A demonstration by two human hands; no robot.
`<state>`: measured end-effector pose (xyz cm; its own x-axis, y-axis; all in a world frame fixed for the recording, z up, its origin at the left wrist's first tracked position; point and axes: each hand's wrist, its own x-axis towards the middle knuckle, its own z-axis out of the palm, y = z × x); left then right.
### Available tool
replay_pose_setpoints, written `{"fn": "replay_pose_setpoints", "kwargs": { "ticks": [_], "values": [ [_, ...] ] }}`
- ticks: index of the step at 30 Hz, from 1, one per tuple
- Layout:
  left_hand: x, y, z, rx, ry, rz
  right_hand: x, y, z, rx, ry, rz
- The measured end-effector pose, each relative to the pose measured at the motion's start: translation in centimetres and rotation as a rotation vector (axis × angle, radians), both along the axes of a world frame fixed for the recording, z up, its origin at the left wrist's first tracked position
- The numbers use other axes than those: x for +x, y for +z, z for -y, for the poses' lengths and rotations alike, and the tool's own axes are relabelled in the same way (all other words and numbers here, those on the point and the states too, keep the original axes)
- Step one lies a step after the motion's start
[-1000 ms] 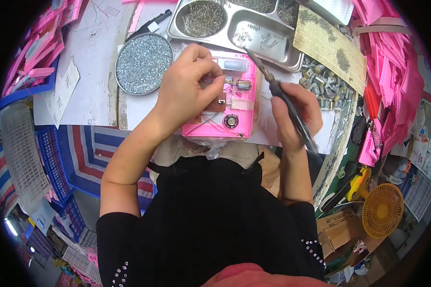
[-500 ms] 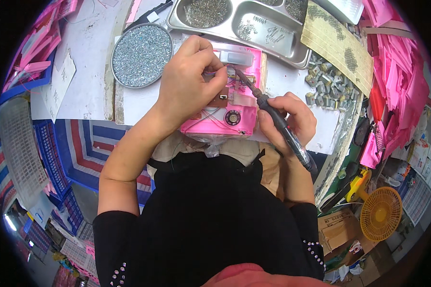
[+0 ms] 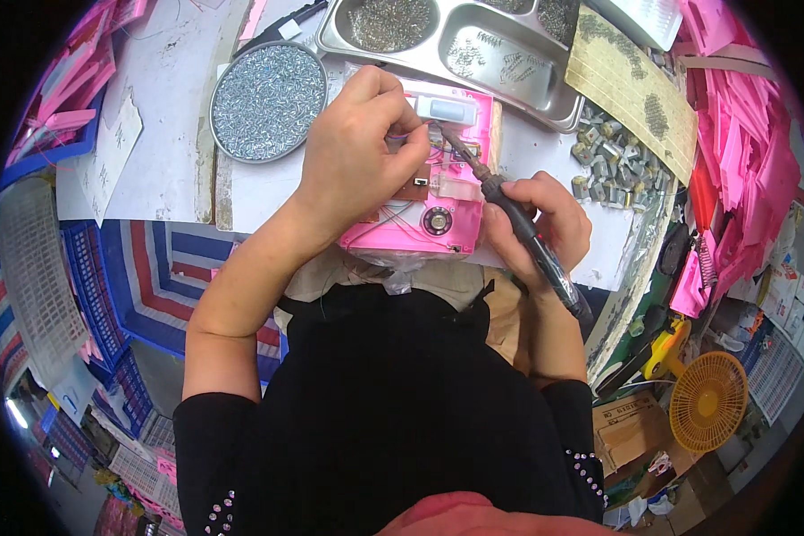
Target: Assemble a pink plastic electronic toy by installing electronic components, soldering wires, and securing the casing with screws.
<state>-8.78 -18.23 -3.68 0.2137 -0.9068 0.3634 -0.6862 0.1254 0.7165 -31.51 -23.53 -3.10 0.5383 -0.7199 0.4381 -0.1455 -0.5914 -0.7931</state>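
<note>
A pink plastic housing (image 3: pixel 467 210) lies on the white worktop in front of me, with a round black speaker (image 3: pixel 438 221), a brown circuit board (image 3: pixel 410 190), thin wires and a pale window piece (image 3: pixel 448 111) in it. My left hand (image 3: pixel 357 143) reaches over its left side, thumb and forefinger pinched together; what they hold is too small to make out. In my right hand (image 3: pixel 552 219) is a black soldering iron (image 3: pixel 529 234), held like a pen. Its tip points up-left into the housing, close to my left fingertips.
Left of the housing stands a round dish (image 3: pixel 268 103) of small metal pins. Behind it is a steel compartment tray (image 3: pixel 549 107) with springs. Several small metal parts (image 3: pixel 612 161) lie to the right, beside a beige sheet (image 3: pixel 634 85). Pink pieces (image 3: pixel 746 152) are piled farther right, above a yellow fan (image 3: pixel 708 402).
The view has shifted very slightly. Both hands hold nearly the same place, and the iron's tip stays close to the left fingertips.
</note>
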Motion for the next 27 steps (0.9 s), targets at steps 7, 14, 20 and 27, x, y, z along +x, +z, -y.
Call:
{"fn": "replay_pose_setpoints", "kwargs": {
  "ticks": [7, 14, 20, 27],
  "values": [
    [-0.1, -0.1, 0.0, -0.021, 0.006, -0.008, 0.1, -0.2, 0.9, -0.141, 0.055, 0.014],
    [-0.2, -0.1, 0.0, -0.018, 0.014, -0.011, -0.7, -0.1, 0.9, -0.057, 0.053, 0.011],
    [-0.3, -0.3, 0.1, -0.036, 0.018, 0.007, -0.8, 0.0, 0.9, -0.042, 0.04, -0.021],
    [-0.6, -0.2, 0.0, -0.031, 0.039, 0.027, -0.9, 0.3, 1.2, -0.049, 0.078, -0.042]
  ]
}}
